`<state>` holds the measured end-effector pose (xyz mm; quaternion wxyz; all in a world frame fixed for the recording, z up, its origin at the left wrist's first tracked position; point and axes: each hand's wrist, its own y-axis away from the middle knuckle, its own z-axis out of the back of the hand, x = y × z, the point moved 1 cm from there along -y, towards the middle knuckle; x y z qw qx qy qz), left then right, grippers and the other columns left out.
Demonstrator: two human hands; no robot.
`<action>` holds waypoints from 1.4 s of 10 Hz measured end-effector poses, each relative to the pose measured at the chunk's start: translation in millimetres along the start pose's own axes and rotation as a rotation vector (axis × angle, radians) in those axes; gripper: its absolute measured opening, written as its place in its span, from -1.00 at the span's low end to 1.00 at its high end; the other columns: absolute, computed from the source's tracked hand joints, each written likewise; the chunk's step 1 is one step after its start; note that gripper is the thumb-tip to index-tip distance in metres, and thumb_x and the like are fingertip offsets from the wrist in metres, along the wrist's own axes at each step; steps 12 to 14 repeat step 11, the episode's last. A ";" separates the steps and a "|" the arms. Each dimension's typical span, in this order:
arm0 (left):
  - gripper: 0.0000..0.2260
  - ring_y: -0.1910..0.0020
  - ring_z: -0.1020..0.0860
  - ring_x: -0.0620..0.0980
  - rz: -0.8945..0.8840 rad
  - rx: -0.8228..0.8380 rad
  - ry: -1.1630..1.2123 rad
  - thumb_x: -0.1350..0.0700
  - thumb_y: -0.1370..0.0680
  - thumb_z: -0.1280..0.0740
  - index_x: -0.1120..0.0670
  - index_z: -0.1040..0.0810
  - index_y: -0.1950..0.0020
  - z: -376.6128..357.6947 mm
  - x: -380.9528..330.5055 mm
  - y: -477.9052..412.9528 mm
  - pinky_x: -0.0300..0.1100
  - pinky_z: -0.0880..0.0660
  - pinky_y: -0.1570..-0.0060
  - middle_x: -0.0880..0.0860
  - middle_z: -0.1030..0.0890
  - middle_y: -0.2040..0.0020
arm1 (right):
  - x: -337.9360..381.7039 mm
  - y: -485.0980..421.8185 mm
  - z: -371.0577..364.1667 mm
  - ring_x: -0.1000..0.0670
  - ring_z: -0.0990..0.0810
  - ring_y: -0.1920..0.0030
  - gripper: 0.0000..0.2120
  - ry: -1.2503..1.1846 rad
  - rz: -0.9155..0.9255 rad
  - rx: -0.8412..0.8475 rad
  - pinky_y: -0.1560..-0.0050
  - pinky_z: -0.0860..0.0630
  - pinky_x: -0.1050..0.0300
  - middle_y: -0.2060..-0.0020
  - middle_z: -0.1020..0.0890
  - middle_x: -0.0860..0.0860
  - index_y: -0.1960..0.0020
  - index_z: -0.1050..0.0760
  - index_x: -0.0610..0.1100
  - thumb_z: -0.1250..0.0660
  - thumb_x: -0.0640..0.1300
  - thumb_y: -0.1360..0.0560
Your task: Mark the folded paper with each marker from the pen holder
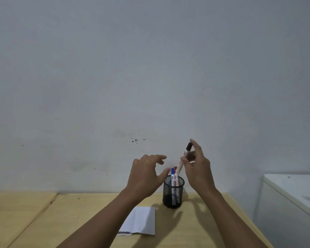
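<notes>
A black mesh pen holder (173, 194) stands on the wooden table near the wall. A blue-capped marker (172, 177) and a red marker (176, 178) stand in it. My right hand (198, 171) is shut on a black-capped marker (184, 156), held tilted above the holder's right rim with its lower end just over the opening. My left hand (145, 176) hovers open to the left of the holder, thumb close to its rim, holding nothing. The folded white paper (141, 221) lies flat in front of the holder, partly under my left forearm.
The wooden table (43, 217) meets a plain grey wall at the back. A seam runs diagonally across the tabletop on the left. A white cabinet (293, 194) stands beside the table's right edge.
</notes>
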<state>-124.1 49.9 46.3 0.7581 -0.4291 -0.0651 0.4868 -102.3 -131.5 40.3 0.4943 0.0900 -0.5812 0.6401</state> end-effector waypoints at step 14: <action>-0.51 -0.43 -0.26 0.02 0.071 0.465 -0.270 -0.25 -0.62 -0.01 -0.13 -0.18 -0.53 -136.0 65.6 -20.6 0.16 -0.12 -0.35 -0.04 -0.32 -0.49 | -119.4 -18.9 -64.1 -0.09 -0.41 -0.36 -0.49 0.541 -0.155 0.310 -0.25 -0.47 -0.10 -0.38 -0.43 -0.06 -0.61 -0.10 0.05 -0.10 -0.03 -0.68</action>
